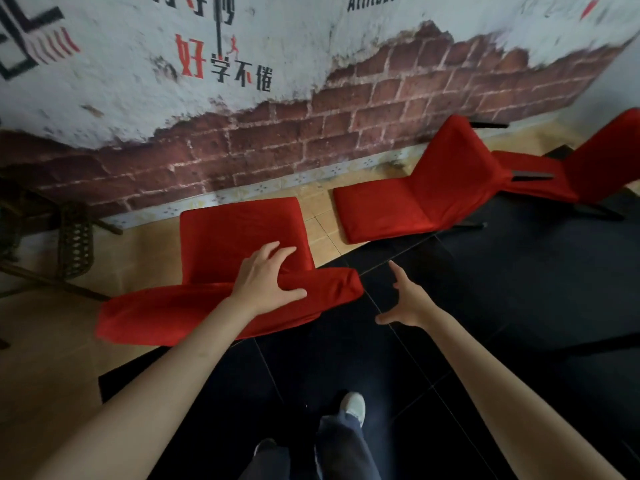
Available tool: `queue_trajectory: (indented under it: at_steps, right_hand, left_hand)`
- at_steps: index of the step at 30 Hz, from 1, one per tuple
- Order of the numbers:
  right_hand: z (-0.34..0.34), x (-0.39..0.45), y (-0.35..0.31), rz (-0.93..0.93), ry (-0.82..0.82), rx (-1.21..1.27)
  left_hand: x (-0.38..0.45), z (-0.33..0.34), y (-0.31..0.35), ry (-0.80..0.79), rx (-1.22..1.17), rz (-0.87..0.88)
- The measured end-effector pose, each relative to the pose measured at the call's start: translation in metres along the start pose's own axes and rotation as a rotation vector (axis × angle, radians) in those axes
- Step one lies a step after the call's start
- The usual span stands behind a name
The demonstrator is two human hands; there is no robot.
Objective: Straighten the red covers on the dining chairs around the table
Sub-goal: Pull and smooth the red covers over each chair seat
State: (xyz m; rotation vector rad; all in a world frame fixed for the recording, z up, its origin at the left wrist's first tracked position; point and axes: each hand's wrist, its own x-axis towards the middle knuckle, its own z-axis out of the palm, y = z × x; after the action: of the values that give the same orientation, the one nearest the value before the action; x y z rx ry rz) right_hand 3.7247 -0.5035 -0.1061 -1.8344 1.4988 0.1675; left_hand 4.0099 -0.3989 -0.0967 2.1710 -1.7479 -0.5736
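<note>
On the nearest chair's red cover (221, 306), the left hand (266, 282) grips the top edge — right hand (405, 303) hangs beside it, fingers splayed.

Three chairs with red covers show: the nearest chair (242, 244), a second chair (422, 188) to its right, and a third chair (602, 164) cut by the right edge. Two bare hands are in view, the left hand (266, 282) and the right hand (405, 299). One dark woven wicker stand (74, 237) stands at the left. Two feet appear below, one in a pale shoe (353, 407), one in a dark shoe (265, 446).
</note>
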Motion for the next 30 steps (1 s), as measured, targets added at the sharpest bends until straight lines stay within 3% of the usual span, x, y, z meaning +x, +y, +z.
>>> queue_trajectory:
  at_steps: [9, 19, 30]
  right_hand:
    - [-0.066, 0.028, 0.070, 0.108, 0.037, 0.070]
    - [-0.193, 0.120, 0.166, 0.111, 0.098, 0.231]
    - [-0.265, 0.263, 0.188, 0.095, 0.027, 0.281]
  left_hand:
    - [0.091, 0.025, 0.089, -0.020, -0.002, 0.090]
    - [0.226, 0.091, 0.220, -0.082, -0.014, 0.029]
    - [0.364, 0.127, 0.241, -0.110, 0.025, -0.092]
